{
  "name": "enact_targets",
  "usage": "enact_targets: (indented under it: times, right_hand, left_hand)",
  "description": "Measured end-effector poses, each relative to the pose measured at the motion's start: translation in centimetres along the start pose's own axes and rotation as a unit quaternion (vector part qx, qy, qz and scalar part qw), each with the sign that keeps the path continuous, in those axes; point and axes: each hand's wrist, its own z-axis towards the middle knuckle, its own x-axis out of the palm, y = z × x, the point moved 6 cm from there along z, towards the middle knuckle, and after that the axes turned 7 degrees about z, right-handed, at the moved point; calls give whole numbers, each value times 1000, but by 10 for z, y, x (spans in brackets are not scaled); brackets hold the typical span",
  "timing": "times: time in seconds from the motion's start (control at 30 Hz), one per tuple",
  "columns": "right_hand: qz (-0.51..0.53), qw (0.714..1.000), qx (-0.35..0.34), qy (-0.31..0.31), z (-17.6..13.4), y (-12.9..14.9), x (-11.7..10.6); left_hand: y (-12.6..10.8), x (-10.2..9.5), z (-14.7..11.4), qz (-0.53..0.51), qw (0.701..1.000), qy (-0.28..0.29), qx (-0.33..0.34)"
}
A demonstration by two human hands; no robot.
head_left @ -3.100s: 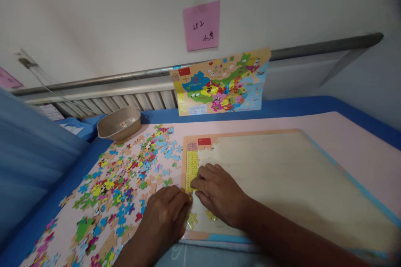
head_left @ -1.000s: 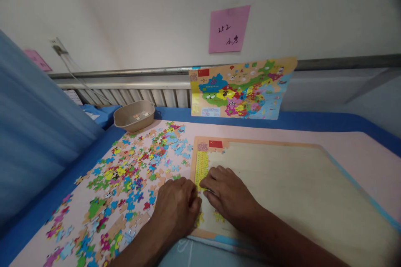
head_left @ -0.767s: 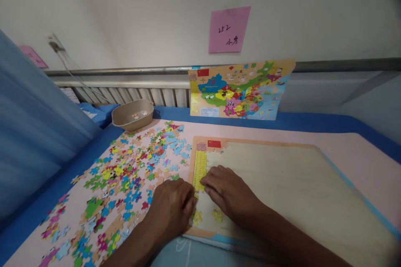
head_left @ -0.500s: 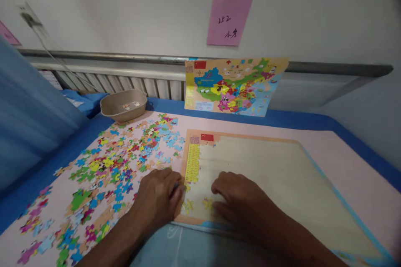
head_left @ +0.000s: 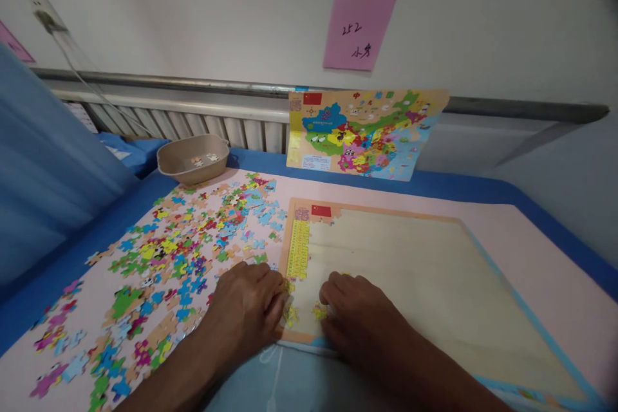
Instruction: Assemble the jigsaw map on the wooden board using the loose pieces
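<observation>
My left hand is closed at the left rim of the puzzle board, its fingertips near the foot of a yellow strip of joined pieces. Whatever it pinches is hidden. Over the lower left of the board, my right hand has its fingers curled in, right beside a loose yellow puzzle piece. I cannot make out what lies between its fingers. Another yellow piece lies by the left rim. The board's upper left corner has a red flag section in place.
Many loose puzzle pieces spread over the pink sheet on the left. A beige basin holding several pieces stands behind them. A printed map sheet leans at the rail. A blue curtain hangs at left.
My right hand's fingers have drawn together beside the yellow piece; before, thumb and fingers were apart. My left hand has shifted slightly right, staying closed. The view has moved a little.
</observation>
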Motion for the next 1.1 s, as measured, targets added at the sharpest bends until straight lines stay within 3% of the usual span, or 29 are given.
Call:
enact_targets:
  times: [0.2,0.37,0.67,1.1]
  right_hand:
    - [-11,997,-46,-66,13,-3,-6]
    - [-8,991,-75,-113,31,4,-6]
    - [-39,984,-97,-142,36,10,0]
    - [-34,986,-96,-129,36,10,1]
  left_hand:
    - [-18,6,-5,19,997,63,44]
    - [-31,11,-12,47,993,62,84]
    - [-34,14,-8,42,989,110,95]
    - [-23,17,-7,54,989,117,66]
